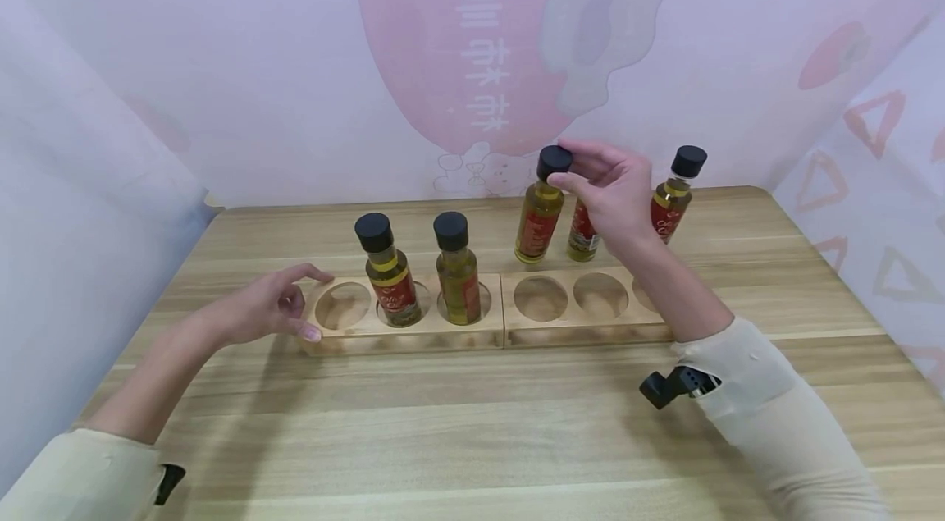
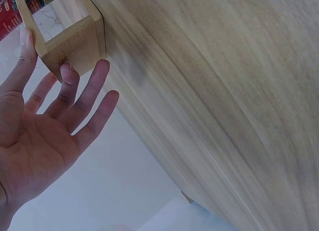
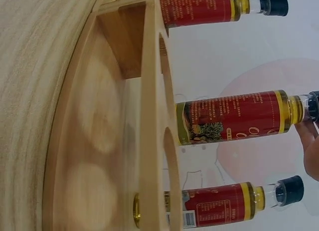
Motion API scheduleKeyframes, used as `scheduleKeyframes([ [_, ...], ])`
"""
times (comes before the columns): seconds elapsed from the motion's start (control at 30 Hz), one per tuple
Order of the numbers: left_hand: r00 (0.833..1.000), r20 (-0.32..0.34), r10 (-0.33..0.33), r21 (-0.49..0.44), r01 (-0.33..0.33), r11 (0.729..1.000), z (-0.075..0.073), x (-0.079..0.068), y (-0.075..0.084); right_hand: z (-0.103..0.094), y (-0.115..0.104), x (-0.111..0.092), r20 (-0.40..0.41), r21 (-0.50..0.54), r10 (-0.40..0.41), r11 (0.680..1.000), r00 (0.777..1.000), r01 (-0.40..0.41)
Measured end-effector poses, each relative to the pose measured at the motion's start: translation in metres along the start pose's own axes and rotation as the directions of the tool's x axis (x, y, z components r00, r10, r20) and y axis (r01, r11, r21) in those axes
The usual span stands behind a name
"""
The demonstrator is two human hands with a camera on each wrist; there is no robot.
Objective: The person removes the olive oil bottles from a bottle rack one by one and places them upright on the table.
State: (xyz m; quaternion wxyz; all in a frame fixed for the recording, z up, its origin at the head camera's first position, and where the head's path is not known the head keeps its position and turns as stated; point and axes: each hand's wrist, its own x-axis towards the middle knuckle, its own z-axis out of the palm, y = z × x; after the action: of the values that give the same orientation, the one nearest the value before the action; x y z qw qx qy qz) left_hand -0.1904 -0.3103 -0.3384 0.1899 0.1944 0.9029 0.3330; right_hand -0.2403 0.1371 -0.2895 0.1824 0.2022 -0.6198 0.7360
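At the left end of a wooden bottle rack [image 1: 413, 340], my left hand [image 1: 262, 308] holds the end between thumb and forefinger; the other fingers extend loosely in the left wrist view. My right hand [image 1: 609, 185] pinches the black cap of an olive oil bottle [image 1: 537, 227] with a red label, upright behind the right half of the rack. Whether that bottle's base touches the table I cannot tell. Another bottle [image 1: 583, 232] stands just right of it, its top hidden by the hand. Two bottles, one red-labelled [image 1: 394, 291] and one beside it [image 1: 459, 291], sit in the left half's holes.
A further bottle [image 1: 668, 205] stands at the back right, partly behind my right hand. The rack's right half [image 1: 583, 335] has round holes with no bottles in them, the rightmost partly covered by my forearm. A printed curtain [image 1: 295, 94] hangs behind the wooden table [image 1: 443, 439].
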Motion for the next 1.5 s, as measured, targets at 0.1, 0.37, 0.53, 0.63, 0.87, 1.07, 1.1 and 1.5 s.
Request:
scheduleKeyframes([
  [0.1, 1.0, 0.002, 0.0, -0.004, 0.0, 1.0, 0.0, 0.0, 0.001, -0.001, 0.005, 0.0, -0.001, -0.018, 0.014, 1.0, 1.0, -0.014],
  [0.37, 1.0, 0.004, -0.009, 0.006, 0.008, 1.0, 0.0, 0.0, 0.002, -0.001, 0.015, 0.0, 0.01, -0.047, 0.051, 0.998, 0.999, -0.05],
  [0.53, 1.0, 0.003, -0.013, 0.007, 0.013, 1.0, 0.0, -0.001, 0.003, -0.001, 0.019, 0.001, 0.006, -0.07, 0.061, 0.996, 0.998, -0.06],
  [0.63, 1.0, 0.002, -0.013, 0.006, 0.013, 1.0, 0.0, -0.001, 0.003, 0.0, 0.022, 0.002, 0.005, -0.063, 0.06, 0.996, 0.998, -0.06],
  [0.87, 1.0, 0.001, 0.005, 0.004, -0.005, 1.0, 0.001, -0.001, 0.003, 0.001, 0.028, 0.003, 0.01, -0.063, 0.044, 0.997, 0.999, -0.044],
  [1.07, 1.0, 0.005, -0.005, 0.005, 0.005, 1.0, 0.001, -0.002, 0.004, 0.002, 0.03, 0.004, 0.001, -0.078, 0.053, 0.996, 0.999, -0.053],
  [1.1, 1.0, 0.006, -0.005, 0.006, 0.005, 1.0, 0.001, -0.002, 0.004, 0.002, 0.03, 0.004, 0.0, -0.079, 0.055, 0.995, 0.998, -0.055],
  [1.5, 1.0, 0.008, -0.005, -0.004, 0.005, 1.0, 0.001, -0.002, 0.004, 0.002, 0.036, 0.006, -0.009, -0.036, 0.056, 0.998, 0.998, -0.057],
])
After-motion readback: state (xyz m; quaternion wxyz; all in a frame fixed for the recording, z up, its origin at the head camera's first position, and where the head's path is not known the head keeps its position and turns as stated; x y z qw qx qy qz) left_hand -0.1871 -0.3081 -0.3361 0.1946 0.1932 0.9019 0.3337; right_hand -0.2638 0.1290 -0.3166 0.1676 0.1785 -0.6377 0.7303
